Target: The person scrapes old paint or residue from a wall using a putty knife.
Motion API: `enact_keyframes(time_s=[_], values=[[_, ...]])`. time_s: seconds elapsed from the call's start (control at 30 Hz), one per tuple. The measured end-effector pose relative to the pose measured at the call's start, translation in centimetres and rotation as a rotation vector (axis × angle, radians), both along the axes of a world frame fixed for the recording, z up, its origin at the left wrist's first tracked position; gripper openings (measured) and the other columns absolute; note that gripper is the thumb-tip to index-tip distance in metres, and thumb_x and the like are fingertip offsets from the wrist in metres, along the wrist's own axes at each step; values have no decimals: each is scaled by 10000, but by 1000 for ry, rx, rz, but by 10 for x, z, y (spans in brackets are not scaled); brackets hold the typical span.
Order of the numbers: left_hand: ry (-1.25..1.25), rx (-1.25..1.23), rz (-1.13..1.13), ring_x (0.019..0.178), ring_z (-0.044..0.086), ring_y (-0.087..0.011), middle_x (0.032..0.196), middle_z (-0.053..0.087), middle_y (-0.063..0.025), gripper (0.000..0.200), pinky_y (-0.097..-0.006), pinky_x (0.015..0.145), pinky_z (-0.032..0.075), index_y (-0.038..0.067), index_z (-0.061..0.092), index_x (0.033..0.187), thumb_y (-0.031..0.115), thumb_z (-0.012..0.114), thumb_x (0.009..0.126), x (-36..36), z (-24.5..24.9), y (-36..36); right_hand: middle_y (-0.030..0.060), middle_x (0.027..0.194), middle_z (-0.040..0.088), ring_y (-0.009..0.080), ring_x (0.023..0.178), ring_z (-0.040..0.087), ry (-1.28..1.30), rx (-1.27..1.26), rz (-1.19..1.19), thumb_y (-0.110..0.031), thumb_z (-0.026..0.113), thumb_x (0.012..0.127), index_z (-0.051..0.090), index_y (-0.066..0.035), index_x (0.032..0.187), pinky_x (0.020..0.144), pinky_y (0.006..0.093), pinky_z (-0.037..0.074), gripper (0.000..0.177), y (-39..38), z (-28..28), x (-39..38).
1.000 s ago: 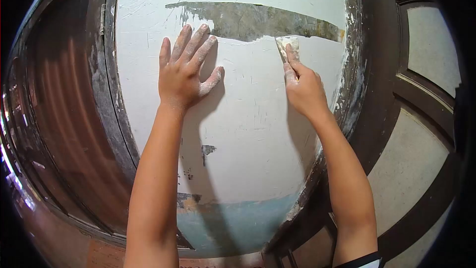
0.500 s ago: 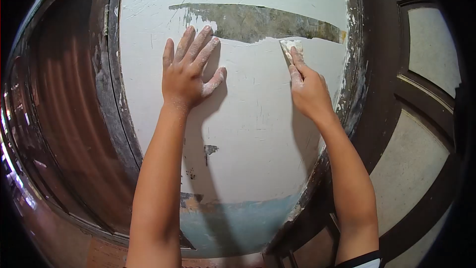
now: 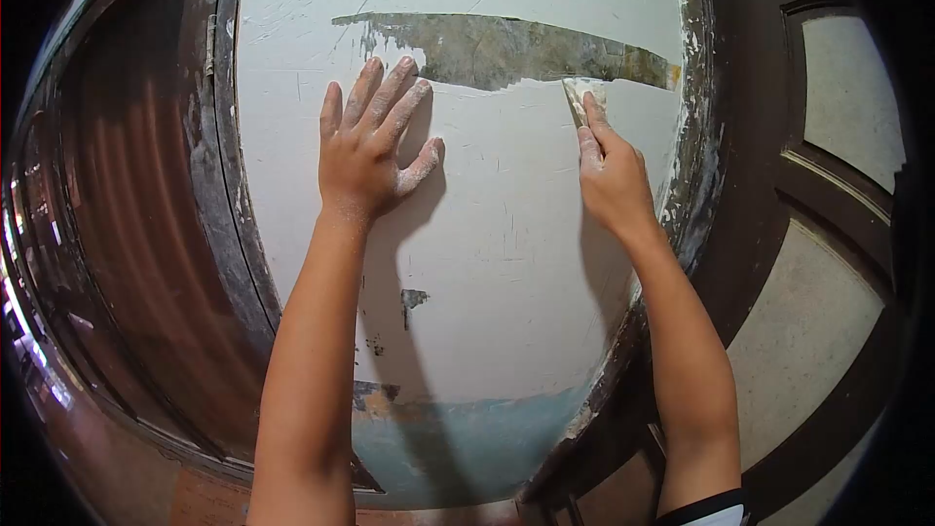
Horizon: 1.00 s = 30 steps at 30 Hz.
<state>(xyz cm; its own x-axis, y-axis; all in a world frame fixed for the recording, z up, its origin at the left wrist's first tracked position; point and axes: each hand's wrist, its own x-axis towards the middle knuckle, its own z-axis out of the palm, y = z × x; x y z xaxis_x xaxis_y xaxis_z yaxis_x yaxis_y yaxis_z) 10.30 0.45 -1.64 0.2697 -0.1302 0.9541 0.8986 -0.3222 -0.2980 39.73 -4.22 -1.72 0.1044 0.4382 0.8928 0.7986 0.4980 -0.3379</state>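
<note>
The handle of the scraper is hidden inside the right hand; only the small, putty-caked blade shows above the fingers. The lens bends the edges of the view, and the corners are black. Both arms are cut off at the bottom edge.

The left hand lies flat on the wall, left of its middle. Its grip is released, with the fingers spread and pointing up, the thumb out to the right, and white dust on the fingers. The right arm reaches up towards the wall's upper right corner. The right grip is clenched around the scraper, with the forefinger stretched along the back of the blade. The blade tip touches the lower edge of a bare strip near the wall's right edge.

The wall is pale, matt and scratched. The strip is a long, grey-brown, rough patch running across the upper part. A small chipped spot shows lower down, and a band of blue paint runs along the bottom edge. A dark, flaking frame borders the wall on the left, and a dark panelled door stands at the right.
</note>
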Motion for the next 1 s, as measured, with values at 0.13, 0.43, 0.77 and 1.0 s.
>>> enact_keyframes(time_s=[0.13, 0.43, 0.77, 1.0], values=[[-12, -10, 23, 1548, 374, -267, 1627, 492, 26, 643, -568, 1271, 198, 265, 624, 1445, 398, 752, 829, 2, 0, -1, 305, 1283, 677, 495, 1196, 636, 8, -64, 9, -237, 483, 1080, 498, -160, 1562, 1039, 502, 493, 489, -1, 3, 0], [-7, -2, 18, 1546, 377, -267, 1616, 507, 16, 627, -563, 1274, 186, 264, 632, 1438, 401, 746, 837, 3, 0, -3, 312, 1225, 691, 487, 1150, 653, -9, -54, 14, -239, 502, 1070, 491, -156, 1566, 1013, 501, 496, 503, -1, 18, 3], [-6, -21, 37, 1552, 367, -263, 1629, 488, 22, 631, -557, 1279, 193, 280, 619, 1455, 393, 737, 845, 1, 0, -1, 248, 1282, 698, 459, 1193, 644, 2, -115, 2, -239, 483, 1068, 482, -224, 1579, 1049, 504, 486, 510, -5, 5, 6], [-1, -3, 35, 1545, 378, -268, 1626, 493, 19, 627, -557, 1278, 185, 274, 626, 1447, 383, 743, 841, 0, 1, -1, 252, 1249, 709, 464, 1175, 650, 11, -133, -59, -255, 472, 1065, 493, -220, 1571, 1040, 523, 488, 507, -6, 6, 1]])
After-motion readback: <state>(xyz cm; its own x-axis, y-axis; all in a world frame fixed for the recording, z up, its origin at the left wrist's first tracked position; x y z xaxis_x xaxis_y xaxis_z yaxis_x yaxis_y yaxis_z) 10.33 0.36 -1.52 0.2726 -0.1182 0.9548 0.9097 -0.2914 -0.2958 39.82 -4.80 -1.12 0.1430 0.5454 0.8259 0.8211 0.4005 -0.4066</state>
